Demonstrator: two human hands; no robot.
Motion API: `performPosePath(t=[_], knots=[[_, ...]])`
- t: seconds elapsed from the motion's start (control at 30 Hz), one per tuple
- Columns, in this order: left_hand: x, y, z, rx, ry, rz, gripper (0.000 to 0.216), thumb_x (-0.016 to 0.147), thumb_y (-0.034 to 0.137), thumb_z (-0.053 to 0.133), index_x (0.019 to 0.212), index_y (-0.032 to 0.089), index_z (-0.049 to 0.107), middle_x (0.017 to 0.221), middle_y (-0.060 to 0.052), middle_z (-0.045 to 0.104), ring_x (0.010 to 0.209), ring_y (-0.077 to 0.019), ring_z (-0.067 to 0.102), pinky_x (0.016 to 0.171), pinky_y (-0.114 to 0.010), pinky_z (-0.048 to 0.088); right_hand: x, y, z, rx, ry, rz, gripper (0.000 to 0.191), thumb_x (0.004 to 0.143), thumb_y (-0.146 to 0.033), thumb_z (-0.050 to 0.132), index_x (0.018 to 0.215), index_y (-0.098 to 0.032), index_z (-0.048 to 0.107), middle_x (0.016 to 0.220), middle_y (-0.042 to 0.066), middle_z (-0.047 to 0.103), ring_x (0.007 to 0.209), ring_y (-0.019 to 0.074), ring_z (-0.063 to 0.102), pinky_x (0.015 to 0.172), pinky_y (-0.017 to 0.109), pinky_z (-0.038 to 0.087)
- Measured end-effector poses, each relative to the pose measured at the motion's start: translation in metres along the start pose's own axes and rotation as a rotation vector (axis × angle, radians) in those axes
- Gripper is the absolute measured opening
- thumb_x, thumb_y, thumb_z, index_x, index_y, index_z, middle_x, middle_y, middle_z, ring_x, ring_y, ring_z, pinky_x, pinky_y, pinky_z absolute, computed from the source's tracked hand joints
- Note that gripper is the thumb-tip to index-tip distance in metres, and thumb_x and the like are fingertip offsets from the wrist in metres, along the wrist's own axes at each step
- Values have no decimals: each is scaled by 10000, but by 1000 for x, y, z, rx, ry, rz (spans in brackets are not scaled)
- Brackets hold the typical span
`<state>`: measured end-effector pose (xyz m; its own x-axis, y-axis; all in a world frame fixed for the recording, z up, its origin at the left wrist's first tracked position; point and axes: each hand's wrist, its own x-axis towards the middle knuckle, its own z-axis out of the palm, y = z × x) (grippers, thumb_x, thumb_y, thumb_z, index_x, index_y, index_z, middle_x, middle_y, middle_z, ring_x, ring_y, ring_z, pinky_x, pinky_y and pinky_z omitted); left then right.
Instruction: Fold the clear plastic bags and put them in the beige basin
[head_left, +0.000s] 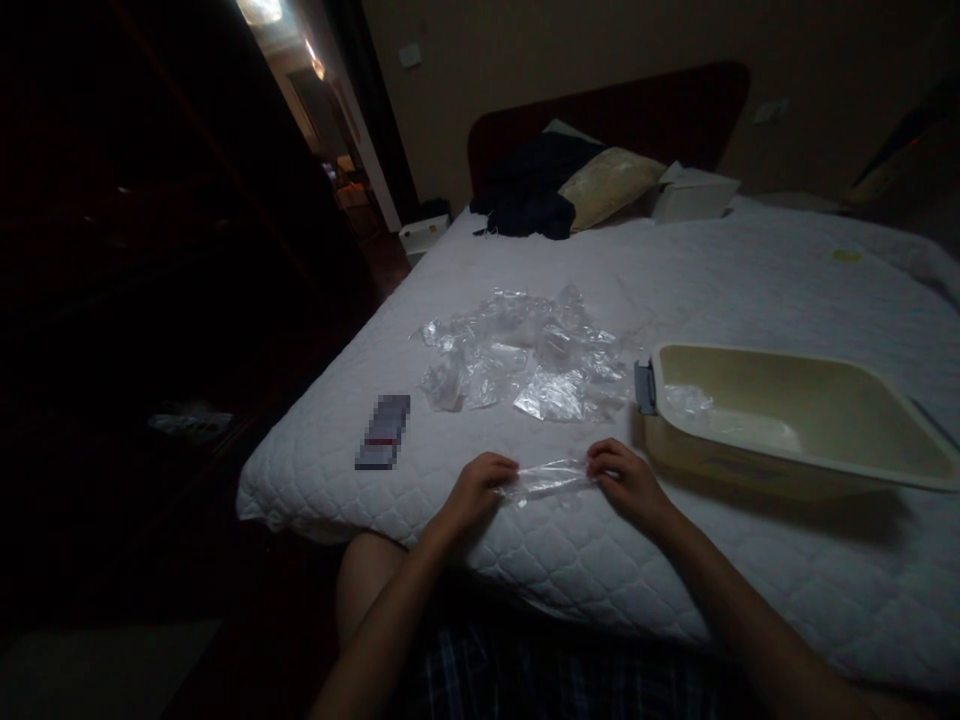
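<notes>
A clear plastic bag [550,479], drawn out into a narrow strip, stretches between my two hands just over the near edge of the bed. My left hand [484,482] pinches its left end, and my right hand [621,477] pinches the right end. Beyond them lies a loose pile of crumpled clear plastic bags [525,350] on the white quilted bedcover [570,570]. To the right of my right hand stands a cream plastic bin [757,460] with a grey latch; some clear plastic [686,400] lies inside it.
A blurred-out flat rectangular item [382,432] lies on the bed at left. Toward the headboard [705,105] are dark cloth [532,185], a beige pillow [619,185] and a white box [694,195]. A small yellow item [846,256] is far right.
</notes>
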<state>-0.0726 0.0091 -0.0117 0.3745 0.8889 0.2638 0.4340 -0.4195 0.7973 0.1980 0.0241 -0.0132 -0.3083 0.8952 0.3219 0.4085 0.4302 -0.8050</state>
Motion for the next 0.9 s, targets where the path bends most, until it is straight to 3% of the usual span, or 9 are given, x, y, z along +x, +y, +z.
performPosePath(t=[0.13,0.3,0.37,0.47,0.57,0.73,0.9], knots=[[-12,2,-5,250,-88,165,331,732,68,508,996,236,617,1097,-76,599,1040,-196,526,881,-369,409,-12,-1,-3,-182,-22,-111,174,683,-96,486,698,-218,609,818,54,561,819,203,518,726,346,425],[-21,8,-8,590,-226,374,332,841,129,419,1158,194,489,1219,-106,521,1154,-215,447,896,-394,412,-23,2,-6,-243,-55,-158,204,697,-81,464,757,-208,613,827,58,599,810,204,539,728,365,439],[-23,9,-6,714,-250,428,331,855,123,391,1176,164,459,1259,-118,480,1179,-218,418,907,-396,407,-25,2,-6,-216,-3,-121,224,697,-72,435,766,-203,604,880,61,593,835,199,550,737,358,451],[-24,5,0,834,-257,476,316,859,124,389,1166,156,454,1280,-112,459,1206,-219,383,926,-389,391,-24,-7,-6,-235,194,-46,212,708,-88,423,796,-196,583,964,75,564,900,211,546,775,378,455],[-24,1,5,883,-257,490,317,862,139,390,1175,158,442,1271,-102,470,1208,-215,380,933,-378,380,-20,-29,2,-358,283,-91,227,755,-123,427,917,-182,575,1021,100,553,965,230,527,835,416,435],[-25,1,8,939,-272,486,379,862,173,405,1240,178,375,1315,-98,418,1239,-224,329,963,-382,338,-16,-60,37,-547,-5,-285,351,818,-179,420,1155,-134,506,1205,139,516,1144,238,437,967,419,351],[-28,4,8,982,-312,456,406,856,194,417,1257,181,357,1348,-99,371,1259,-234,290,989,-384,296,-32,-46,59,-594,-193,-254,528,824,-337,450,1292,-109,365,1336,165,377,1244,265,319,1015,466,279]])
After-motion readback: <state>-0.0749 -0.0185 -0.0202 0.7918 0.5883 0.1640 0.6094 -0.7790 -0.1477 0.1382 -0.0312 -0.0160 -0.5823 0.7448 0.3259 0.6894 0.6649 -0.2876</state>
